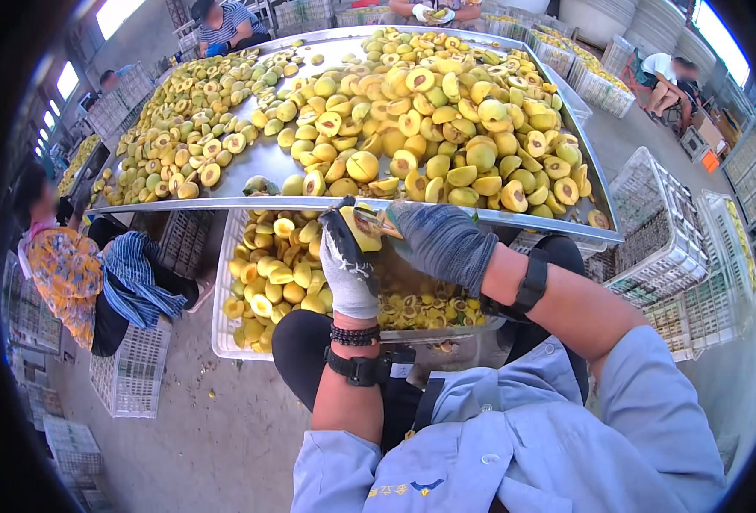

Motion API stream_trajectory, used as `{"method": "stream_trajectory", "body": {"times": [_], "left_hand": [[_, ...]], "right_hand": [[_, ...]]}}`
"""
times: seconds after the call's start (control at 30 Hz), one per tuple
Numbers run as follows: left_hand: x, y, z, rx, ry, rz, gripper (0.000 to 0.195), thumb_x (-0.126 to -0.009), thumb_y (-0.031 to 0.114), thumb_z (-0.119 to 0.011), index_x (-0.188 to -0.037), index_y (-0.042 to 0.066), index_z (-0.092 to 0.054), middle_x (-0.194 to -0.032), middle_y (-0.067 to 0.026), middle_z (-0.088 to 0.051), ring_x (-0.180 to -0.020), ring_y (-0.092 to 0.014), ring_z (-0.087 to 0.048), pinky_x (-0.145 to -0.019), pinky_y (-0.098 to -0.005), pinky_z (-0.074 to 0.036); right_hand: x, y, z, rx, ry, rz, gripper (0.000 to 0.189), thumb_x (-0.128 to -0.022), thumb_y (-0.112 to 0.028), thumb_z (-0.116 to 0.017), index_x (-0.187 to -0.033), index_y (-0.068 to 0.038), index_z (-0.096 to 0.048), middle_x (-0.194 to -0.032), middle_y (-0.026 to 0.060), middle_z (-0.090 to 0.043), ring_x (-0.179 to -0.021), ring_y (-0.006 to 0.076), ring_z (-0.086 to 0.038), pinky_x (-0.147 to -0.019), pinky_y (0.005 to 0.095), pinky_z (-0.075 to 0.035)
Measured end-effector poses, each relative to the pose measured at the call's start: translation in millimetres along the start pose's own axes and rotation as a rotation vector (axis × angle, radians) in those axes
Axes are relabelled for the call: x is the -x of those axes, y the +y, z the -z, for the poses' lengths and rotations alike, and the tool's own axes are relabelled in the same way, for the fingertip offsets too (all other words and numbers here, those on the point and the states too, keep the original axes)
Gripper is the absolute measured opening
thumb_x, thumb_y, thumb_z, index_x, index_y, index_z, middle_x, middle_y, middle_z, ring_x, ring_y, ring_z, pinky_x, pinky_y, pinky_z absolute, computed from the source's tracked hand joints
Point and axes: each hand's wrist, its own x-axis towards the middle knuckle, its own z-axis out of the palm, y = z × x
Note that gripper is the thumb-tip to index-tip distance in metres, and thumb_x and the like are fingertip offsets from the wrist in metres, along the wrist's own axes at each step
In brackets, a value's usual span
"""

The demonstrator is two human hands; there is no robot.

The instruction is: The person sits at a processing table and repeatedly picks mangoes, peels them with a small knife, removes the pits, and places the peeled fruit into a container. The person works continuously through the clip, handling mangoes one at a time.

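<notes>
My left hand [349, 266], in a white and black glove, grips a yellow peach half [360, 231] just in front of the table's near rim. In a grey knit glove, my right hand [439, 240] is closed around a small pitting tool [378, 221]. The tool's metal end meets the cut face of the half, by the brown pit area; its exact shape is hard to make out. Beneath my hands, a white plastic crate [221, 340] holds hollowed peach halves [269, 269] on the left. Small yellow scraps and pits [429, 311] lie to their right.
A metal-rimmed table [249, 202] ahead bears heaped peach halves [429, 122], many with pits. Stacked white crates [660, 224] stand at right. A person in an orange patterned top [63, 276] sits at left, near an upturned crate [131, 369]. Other people sit beyond the table.
</notes>
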Motion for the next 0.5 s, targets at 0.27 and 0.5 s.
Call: {"method": "stream_trajectory", "body": {"times": [0.27,0.5], "left_hand": [[0.4,-9.3,30.1,-0.036,0.179,0.026,0.027,-0.097,0.02,-0.043,-0.112,0.001,-0.055,-0.099,-0.0059,-0.061,-0.083,-0.015,-0.062,-0.074,-0.0282,-0.053],[4.4,-4.5,31.5,-0.255,0.087,0.139,0.028,-0.095,0.023,-0.046,-0.114,0.002,-0.051,-0.103,-0.0085,-0.06,-0.089,-0.019,-0.061,-0.078,-0.0332,-0.052]], "right_hand": [[-0.2,-6.6,-10.5,0.014,-0.204,0.028,0.031,-0.077,-0.02,-0.062,-0.097,0.001,-0.053,-0.074,0.0184,-0.063,-0.068,0.0341,-0.063,-0.06,0.0438,-0.05],[5.2,-2.7,-14.2,-0.142,-0.39,-0.069,0.039,-0.075,-0.024,-0.065,-0.1,0.003,-0.051,-0.084,0.0225,-0.063,-0.081,0.0376,-0.062,-0.07,0.0437,-0.049]]}}
